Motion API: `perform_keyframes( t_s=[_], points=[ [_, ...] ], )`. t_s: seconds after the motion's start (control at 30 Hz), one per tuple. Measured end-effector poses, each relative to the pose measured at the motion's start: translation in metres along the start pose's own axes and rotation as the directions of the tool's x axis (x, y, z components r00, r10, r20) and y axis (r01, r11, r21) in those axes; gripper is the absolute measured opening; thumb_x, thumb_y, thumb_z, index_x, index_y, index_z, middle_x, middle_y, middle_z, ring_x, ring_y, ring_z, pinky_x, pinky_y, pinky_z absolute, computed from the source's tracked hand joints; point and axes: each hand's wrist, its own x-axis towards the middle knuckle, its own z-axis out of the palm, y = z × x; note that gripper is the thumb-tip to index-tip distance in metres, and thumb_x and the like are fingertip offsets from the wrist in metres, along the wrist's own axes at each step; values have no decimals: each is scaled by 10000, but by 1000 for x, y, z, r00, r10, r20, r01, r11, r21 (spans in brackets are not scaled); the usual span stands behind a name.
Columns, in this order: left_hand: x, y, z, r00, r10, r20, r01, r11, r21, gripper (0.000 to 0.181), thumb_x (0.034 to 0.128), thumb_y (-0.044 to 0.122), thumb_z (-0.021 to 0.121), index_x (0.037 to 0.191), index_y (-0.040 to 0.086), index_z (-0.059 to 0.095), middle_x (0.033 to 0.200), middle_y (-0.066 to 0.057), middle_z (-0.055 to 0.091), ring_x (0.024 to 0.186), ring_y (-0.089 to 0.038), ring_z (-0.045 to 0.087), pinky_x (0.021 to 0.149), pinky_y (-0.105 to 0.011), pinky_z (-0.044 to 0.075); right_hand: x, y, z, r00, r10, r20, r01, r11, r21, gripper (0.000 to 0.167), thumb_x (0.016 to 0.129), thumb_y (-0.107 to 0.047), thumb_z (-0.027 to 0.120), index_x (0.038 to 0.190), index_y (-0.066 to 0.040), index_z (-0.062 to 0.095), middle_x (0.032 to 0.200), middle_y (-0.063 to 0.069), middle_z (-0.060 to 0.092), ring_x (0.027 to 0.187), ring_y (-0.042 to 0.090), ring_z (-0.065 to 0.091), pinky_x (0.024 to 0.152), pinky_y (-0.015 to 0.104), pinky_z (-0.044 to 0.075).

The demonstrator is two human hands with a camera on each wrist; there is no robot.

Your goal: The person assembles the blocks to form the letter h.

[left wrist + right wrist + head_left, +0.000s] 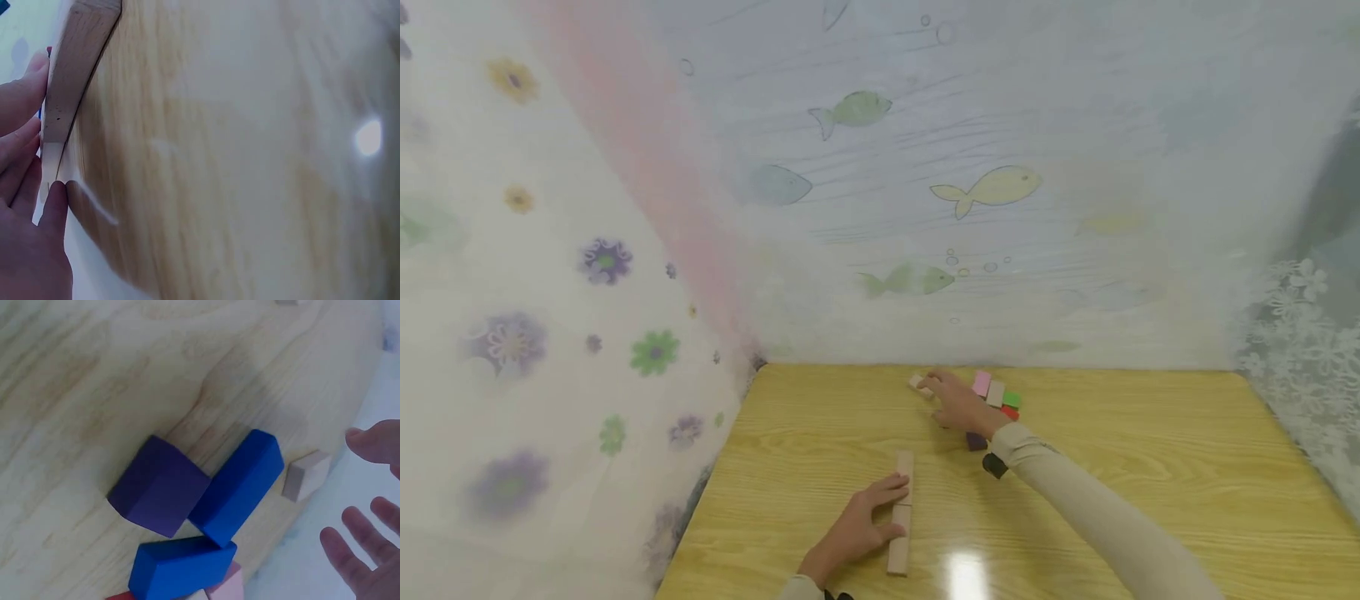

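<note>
Two plain wooden blocks (898, 546) lie end to end in a line. My left hand (857, 527) touches their left side, thumb and fingers spread; the left wrist view shows its fingers (55, 203) against the wood (78, 69). Farther back, my right hand (962, 404) reaches over the table, its fingertips close to a small plain block (917, 382). In the right wrist view the right hand (369, 506) has its fingers apart and holds nothing, beside a plain block (307, 476). Whether these are the same block, I cannot tell.
Around my right forearm are a pink block (982, 383), a green block (1012, 399), a red block (1010, 412) and a dark purple block (159, 487). Two blue blocks (240, 487) touch each other. A patterned cloth (1000, 317) hangs behind the table (1120, 433).
</note>
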Motion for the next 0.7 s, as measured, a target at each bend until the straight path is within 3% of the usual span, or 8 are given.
perform_keyframes(
  t_s=[0.1,0.27,0.43,0.63,0.7],
  points=[
    [-1,0,0,1000,-5,-15,5,1000,-2,564,840,257,714,1324,29,537,1434,-53,447,1355,-270,346,1096,-449,295,8,5,5,1000,-16,11,17,998,-53,507,804,78,625,1294,12,511,1337,229,427,1214,380,440,945,490,443],
    [1,0,2,1000,-15,-16,14,999,-30,568,832,239,720,1324,25,533,1438,-42,441,1358,-271,343,1098,-464,285,23,12,8,999,-50,-19,46,983,-176,469,783,155,585,1232,19,554,1244,205,497,1129,372,513,903,466,481],
    [4,1,3,1000,-12,-25,11,999,-38,565,831,230,721,1320,16,536,1433,-52,449,1357,-264,345,1098,-448,295,31,19,14,997,-76,-26,67,961,-267,391,829,134,596,1202,20,569,1217,219,528,1104,397,528,919,493,469],
    [0,0,3,999,-46,-20,45,997,-66,580,832,292,708,1327,42,537,1436,-30,447,1365,-238,334,1111,-421,278,36,27,34,999,-41,29,48,951,-305,369,900,86,513,1252,-19,543,1283,210,513,1145,411,513,960,519,440],
    [-1,10,-1,998,-62,-15,61,995,-80,575,834,263,710,1322,14,535,1433,-61,449,1360,-275,338,1108,-428,283,37,25,39,998,-32,46,45,946,-321,375,917,79,497,1278,-18,526,1323,208,499,1155,414,514,951,508,453]
  ],
)
